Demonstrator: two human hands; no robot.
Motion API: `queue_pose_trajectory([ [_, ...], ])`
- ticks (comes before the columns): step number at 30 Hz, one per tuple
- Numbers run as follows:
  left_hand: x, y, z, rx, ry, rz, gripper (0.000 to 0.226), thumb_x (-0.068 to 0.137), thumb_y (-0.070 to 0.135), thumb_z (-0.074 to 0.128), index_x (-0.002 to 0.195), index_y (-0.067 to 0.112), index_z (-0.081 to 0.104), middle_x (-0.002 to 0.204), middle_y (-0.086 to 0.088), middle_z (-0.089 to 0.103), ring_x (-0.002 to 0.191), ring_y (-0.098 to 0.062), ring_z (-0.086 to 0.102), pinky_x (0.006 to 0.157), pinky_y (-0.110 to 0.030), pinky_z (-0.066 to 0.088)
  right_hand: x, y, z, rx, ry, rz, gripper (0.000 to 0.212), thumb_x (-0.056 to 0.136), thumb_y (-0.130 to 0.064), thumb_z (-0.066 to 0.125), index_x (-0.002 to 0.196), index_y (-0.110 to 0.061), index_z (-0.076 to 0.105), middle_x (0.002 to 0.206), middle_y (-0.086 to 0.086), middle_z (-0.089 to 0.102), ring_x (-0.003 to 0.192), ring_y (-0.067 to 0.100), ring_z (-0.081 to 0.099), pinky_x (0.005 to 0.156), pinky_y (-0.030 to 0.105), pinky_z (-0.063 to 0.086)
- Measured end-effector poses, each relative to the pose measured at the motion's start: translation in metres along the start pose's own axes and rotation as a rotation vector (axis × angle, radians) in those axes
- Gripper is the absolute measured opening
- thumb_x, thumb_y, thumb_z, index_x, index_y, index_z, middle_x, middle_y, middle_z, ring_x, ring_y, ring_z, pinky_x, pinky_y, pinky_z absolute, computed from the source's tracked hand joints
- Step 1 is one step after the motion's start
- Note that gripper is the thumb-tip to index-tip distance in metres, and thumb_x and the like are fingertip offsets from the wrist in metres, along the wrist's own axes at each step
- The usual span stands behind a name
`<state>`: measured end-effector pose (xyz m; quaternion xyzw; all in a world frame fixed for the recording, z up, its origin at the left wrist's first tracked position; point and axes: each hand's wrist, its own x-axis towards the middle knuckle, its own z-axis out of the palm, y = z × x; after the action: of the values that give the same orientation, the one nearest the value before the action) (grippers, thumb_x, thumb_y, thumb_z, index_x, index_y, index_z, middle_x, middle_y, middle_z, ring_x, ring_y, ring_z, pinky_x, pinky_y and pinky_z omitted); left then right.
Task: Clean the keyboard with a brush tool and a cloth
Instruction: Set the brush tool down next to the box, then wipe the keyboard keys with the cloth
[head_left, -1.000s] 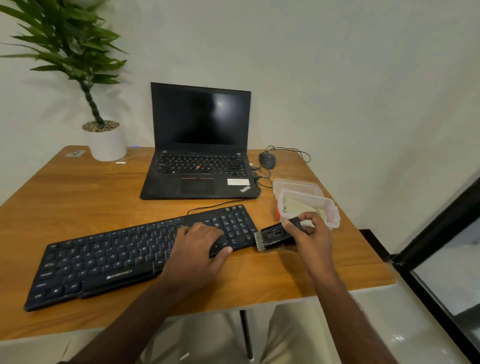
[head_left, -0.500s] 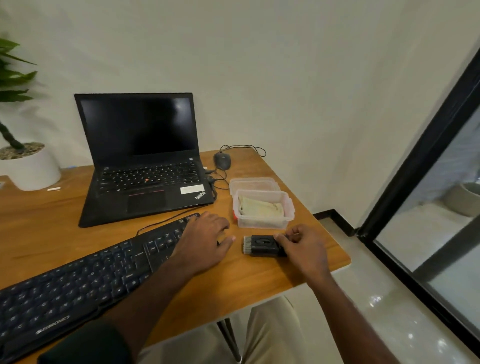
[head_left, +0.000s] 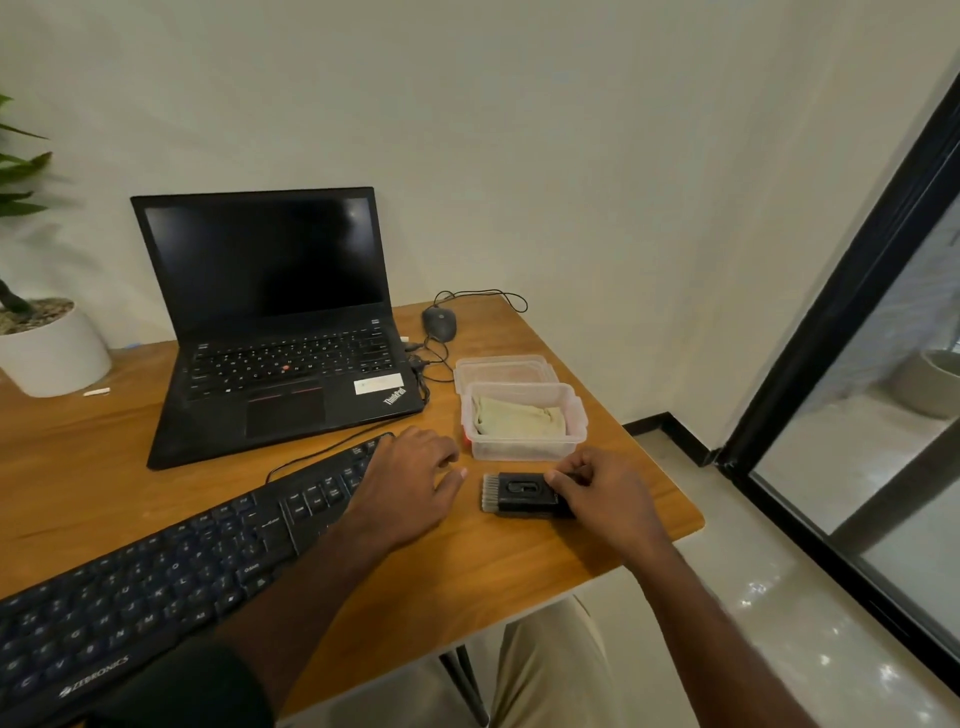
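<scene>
A black keyboard (head_left: 156, 571) lies across the wooden table (head_left: 493, 566) at the lower left. My left hand (head_left: 410, 483) rests flat on its right end, fingers spread. Just right of the keyboard a black brush tool (head_left: 517, 493) lies on the table, grey bristles pointing left. My right hand (head_left: 602, 493) grips its right end. A pale folded cloth (head_left: 517, 418) sits inside a clear plastic box (head_left: 524, 447) directly behind the brush.
An open black laptop (head_left: 280, 332) stands behind the keyboard. A wired mouse (head_left: 439, 322) and the box's lid (head_left: 504, 369) lie to its right. A white plant pot (head_left: 49, 348) is at far left. The table edge and a dark-framed glass door (head_left: 852, 364) are at right.
The view has swung right, shifting the keyboard to the lower left. The brush tool has come down from raised beside the keyboard to lying on the table, my right hand still on it.
</scene>
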<state>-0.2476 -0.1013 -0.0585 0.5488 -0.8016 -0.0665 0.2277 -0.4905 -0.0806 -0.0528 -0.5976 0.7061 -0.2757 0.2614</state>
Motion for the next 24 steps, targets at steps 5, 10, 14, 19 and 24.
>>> queue_pose_trajectory([
  [5,0.017,0.001,-0.005,0.003,0.024,-0.001,0.021,0.097,0.041,0.057,0.111,0.027,0.065,0.102,0.014,0.059,0.096,-0.005,0.046,0.089,-0.032,0.035,-0.001,-0.007,-0.003,-0.104,0.126,-0.013,0.012,0.091,-0.041,0.069,0.090,-0.029,0.067,0.091,-0.012,0.067,0.081,0.003,0.060,0.059,0.011,0.040],
  [10,0.033,0.003,-0.011,0.019,0.043,-0.020,0.020,0.096,0.041,0.059,0.105,0.026,0.067,0.100,0.011,0.064,0.096,-0.009,0.052,0.093,-0.037,0.041,0.030,-0.042,-0.013,-0.048,0.264,-0.246,0.012,0.089,-0.029,0.074,0.098,-0.023,0.071,0.096,-0.009,0.069,0.088,0.006,0.065,0.070,0.011,0.049],
  [14,0.041,0.004,-0.015,0.024,0.056,-0.038,0.019,0.096,0.041,0.058,0.103,0.025,0.066,0.098,0.010,0.064,0.095,-0.011,0.053,0.095,-0.040,0.042,0.076,-0.067,-0.004,-0.283,-0.010,-0.301,0.031,0.080,-0.023,0.082,0.109,-0.022,0.073,0.116,-0.001,0.071,0.107,0.017,0.065,0.091,0.029,0.054],
  [19,0.042,0.006,-0.020,0.021,0.055,-0.035,0.019,0.097,0.040,0.057,0.106,0.026,0.066,0.102,0.010,0.064,0.098,-0.011,0.053,0.095,-0.039,0.041,0.107,-0.079,0.013,-0.524,-0.255,-0.224,0.055,0.075,-0.021,0.085,0.126,-0.020,0.066,0.130,0.004,0.065,0.113,0.023,0.062,0.098,0.035,0.053],
  [24,0.040,0.001,-0.025,-0.006,0.044,-0.052,0.017,0.097,0.037,0.057,0.104,0.026,0.067,0.101,0.011,0.065,0.097,-0.010,0.053,0.095,-0.042,0.043,0.109,-0.083,0.018,-0.674,-0.195,-0.287,0.037,0.083,-0.023,0.076,0.120,-0.025,0.071,0.123,0.004,0.064,0.108,0.023,0.062,0.092,0.035,0.052],
])
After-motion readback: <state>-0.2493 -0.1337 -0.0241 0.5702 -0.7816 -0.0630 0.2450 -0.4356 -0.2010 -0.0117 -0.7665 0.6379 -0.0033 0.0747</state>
